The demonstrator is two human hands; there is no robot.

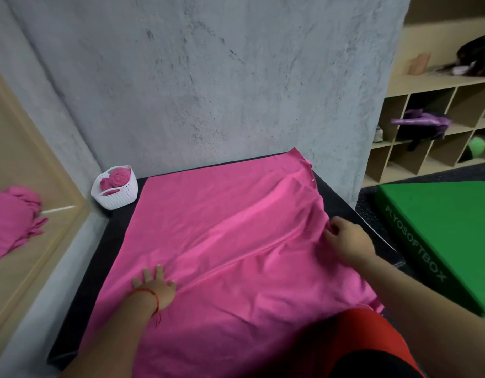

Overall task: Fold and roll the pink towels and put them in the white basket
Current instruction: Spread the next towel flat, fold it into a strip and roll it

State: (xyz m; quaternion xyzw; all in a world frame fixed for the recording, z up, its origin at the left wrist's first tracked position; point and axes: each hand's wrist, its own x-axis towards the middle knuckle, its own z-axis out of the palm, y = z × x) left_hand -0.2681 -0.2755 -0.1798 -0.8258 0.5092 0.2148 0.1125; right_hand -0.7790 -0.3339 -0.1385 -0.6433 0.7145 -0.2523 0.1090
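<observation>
Flat left hand [154, 285] presses the creased pink towel [222, 214] (soft, matte); right hand [344, 238] pinches its edge

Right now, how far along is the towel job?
Done: rolled towels sit in the white basket. In hand: a spread towel, left hand pressing it, right hand pinching its edge. Left: folding and rolling it, plus the pink pile at left.

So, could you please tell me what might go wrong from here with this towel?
1. The pink towel has a long ridge running between the left hand and the right hand; folding now may lock in creases.
2. The white basket stands at the corner of the black surface, beside the towel's edge; a hard tug could nudge it.
</observation>
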